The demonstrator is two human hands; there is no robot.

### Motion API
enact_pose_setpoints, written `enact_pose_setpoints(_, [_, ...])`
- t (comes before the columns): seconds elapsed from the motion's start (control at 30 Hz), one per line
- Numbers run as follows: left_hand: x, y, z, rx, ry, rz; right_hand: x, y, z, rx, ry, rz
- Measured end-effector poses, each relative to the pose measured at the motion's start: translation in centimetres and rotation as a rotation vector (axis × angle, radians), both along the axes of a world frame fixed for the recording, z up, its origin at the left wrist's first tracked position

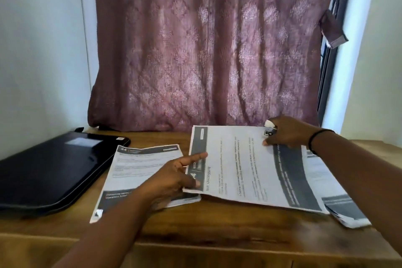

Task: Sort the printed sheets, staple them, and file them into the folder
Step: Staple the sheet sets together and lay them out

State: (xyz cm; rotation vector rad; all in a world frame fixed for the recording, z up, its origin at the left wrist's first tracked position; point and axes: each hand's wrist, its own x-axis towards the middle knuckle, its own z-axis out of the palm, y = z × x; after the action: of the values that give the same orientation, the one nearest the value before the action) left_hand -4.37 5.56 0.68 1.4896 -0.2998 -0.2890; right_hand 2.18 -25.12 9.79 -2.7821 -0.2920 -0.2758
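A printed set of sheets (pixel 250 165), white with dark bands, lies turned sideways in the middle of the wooden table (pixel 217 230). My left hand (pixel 178 176) pinches its near left edge, forefinger stretched over the top. My right hand (pixel 287 132) grips a small silver stapler (pixel 270 130) set over the sheets' far corner. A second printed stack (pixel 139 172) lies to the left, partly under my left hand. More sheets (pixel 339 204) lie at the right, partly covered. A black folder (pixel 54 165) lies closed at the far left.
A mauve patterned curtain (pixel 208 50) hangs right behind the table. White walls stand on both sides, and a dark window frame (pixel 335 54) shows at the right. The table's front edge (pixel 195 243) runs close to me.
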Motion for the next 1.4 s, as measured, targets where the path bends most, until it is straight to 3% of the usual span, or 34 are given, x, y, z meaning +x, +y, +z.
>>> enact_pose_setpoints(0.1, [-0.4,-0.2,0.0,-0.070,0.127,-0.049,1.7,0.4,-1.4,-0.063,-0.125,-0.007])
enact_pose_setpoints(0.23, [-0.7,-0.5,0.4,0.068,0.129,0.047,2.2,1.1,-2.5,-0.023,-0.349,-0.084])
enact_pose_setpoints(0.27, [-0.8,-0.7,0.4,0.093,0.110,0.084,1.8,1.6,-2.6,0.065,-0.394,-0.103])
enact_pose_setpoints(0.33, [-1.1,-0.9,0.3,0.084,0.085,0.144,-0.5,3.3,-2.7,0.438,-0.373,-0.076])
enact_pose_setpoints(0.4, [-1.6,-1.4,0.2,0.048,0.062,0.203,-4.4,5.3,-2.9,0.885,-0.163,-0.025])
enact_pose_setpoints(0.47, [-2.2,-2.0,0.1,-0.012,0.030,0.272,-9.0,6.8,-3.9,1.127,0.173,-0.021])
enact_pose_setpoints(0.57, [-3.2,-3.3,-0.2,-0.134,-0.022,0.382,-14.2,9.0,-6.1,1.144,0.559,0.007])
enact_pose_setpoints(0.7, [-4.5,-5.3,-1.3,-0.295,0.014,0.452,-15.8,10.6,-9.1,1.224,0.760,-0.044])
enact_pose_setpoints(1.03, [-5.7,-6.6,-2.3,-0.493,0.045,0.469,-14.1,10.3,-10.3,1.560,0.743,0.031])
enact_pose_setpoints(1.4, [-6.0,-6.6,-3.0,-0.367,-0.030,0.400,-13.5,10.7,-11.4,1.592,0.623,0.240])
